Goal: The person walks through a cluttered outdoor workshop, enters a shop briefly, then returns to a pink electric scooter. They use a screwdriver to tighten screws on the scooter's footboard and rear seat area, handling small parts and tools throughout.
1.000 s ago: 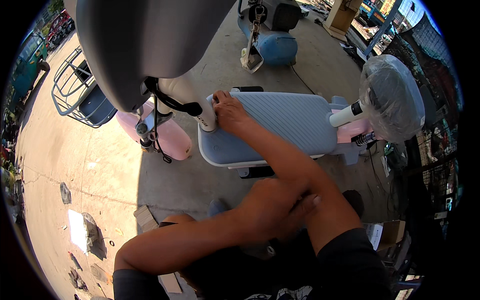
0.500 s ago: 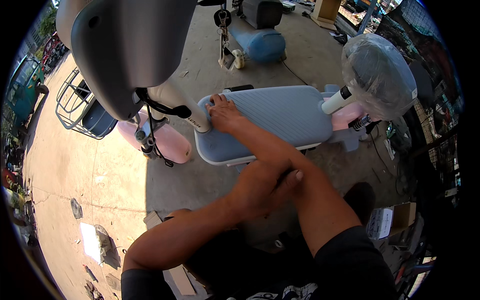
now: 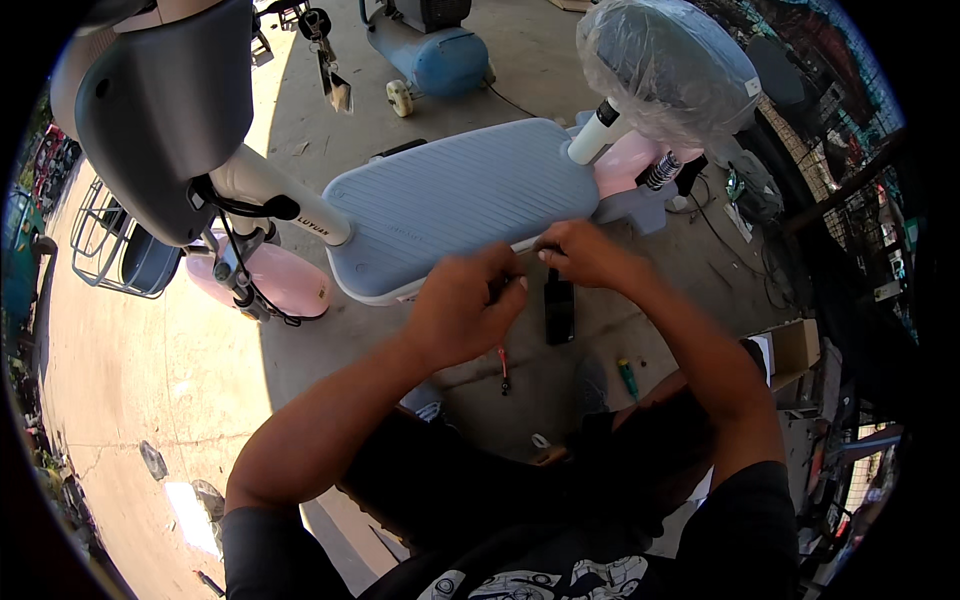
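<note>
A small scooter stands in front of me with a ribbed blue-grey footboard point(image 3: 450, 200), a grey front cover point(image 3: 160, 110) and pink wheel guards. My left hand point(image 3: 462, 312) is closed just below the near edge of the footboard, and a thin cable with a red end point(image 3: 503, 368) hangs from it. My right hand point(image 3: 582, 255) is at the same edge, its fingertips pinched on a small dark part whose shape I cannot make out. The two hands are a few centimetres apart.
A black flat object point(image 3: 559, 306) and a green-handled screwdriver point(image 3: 627, 378) lie on the concrete under my hands. The seat wrapped in clear plastic point(image 3: 665, 65) rises at the right. A blue compressor tank point(image 3: 440, 55) stands behind, a wire basket point(image 3: 105, 255) at the left, a cardboard box point(image 3: 795, 350) at the right.
My right hand left the front of the footboard by the steering column and came to its near edge. My left hand came off my right forearm and now holds the cable.
</note>
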{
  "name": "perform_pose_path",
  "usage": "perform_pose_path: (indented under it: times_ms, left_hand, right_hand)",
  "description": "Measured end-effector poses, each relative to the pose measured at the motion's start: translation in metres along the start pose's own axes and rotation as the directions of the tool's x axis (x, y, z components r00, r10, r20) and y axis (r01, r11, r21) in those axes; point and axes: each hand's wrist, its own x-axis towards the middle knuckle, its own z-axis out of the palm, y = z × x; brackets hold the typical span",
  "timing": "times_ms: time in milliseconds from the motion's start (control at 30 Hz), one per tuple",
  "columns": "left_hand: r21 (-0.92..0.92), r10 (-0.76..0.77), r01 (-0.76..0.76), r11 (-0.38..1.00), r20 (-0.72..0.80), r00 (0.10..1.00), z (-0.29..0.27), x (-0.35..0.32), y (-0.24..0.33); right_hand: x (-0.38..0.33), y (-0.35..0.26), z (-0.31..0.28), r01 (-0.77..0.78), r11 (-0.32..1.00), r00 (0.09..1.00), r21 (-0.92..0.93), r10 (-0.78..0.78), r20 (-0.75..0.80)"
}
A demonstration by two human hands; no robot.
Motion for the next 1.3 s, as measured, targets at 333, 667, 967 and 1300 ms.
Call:
perform_pose_path:
  times_ms: [333, 667, 967, 1300]
  left_hand:
    - [-0.171, -0.080, 0.105, 0.980, 0.142, 0.987, 0.046, 0.000, 0.022]
    - [-0.778, 0.559, 0.576, 0.252, 0.603, 0.570, 0.163, -0.078, 0.169]
    - [-0.422, 0.715, 0.817, -0.394, 0.418, 0.560, 0.247, -0.113, 0.236]
    - [-0.347, 0.783, 0.881, -0.321, 0.427, 0.453, 0.270, -0.117, 0.220]
  right_hand:
    - [-0.141, 0.035, -0.018, -0.340, 0.940, 0.909, -0.018, 0.333, 0.252]
    - [-0.161, 0.036, -0.040, -0.282, 0.958, 0.955, -0.057, 0.286, 0.081]
    - [-0.200, 0.060, -0.035, -0.274, 0.962, 0.957, -0.019, 0.274, 0.099]
    - [-0.223, 0.069, -0.045, -0.290, 0.957, 0.955, 0.008, 0.289, 0.068]
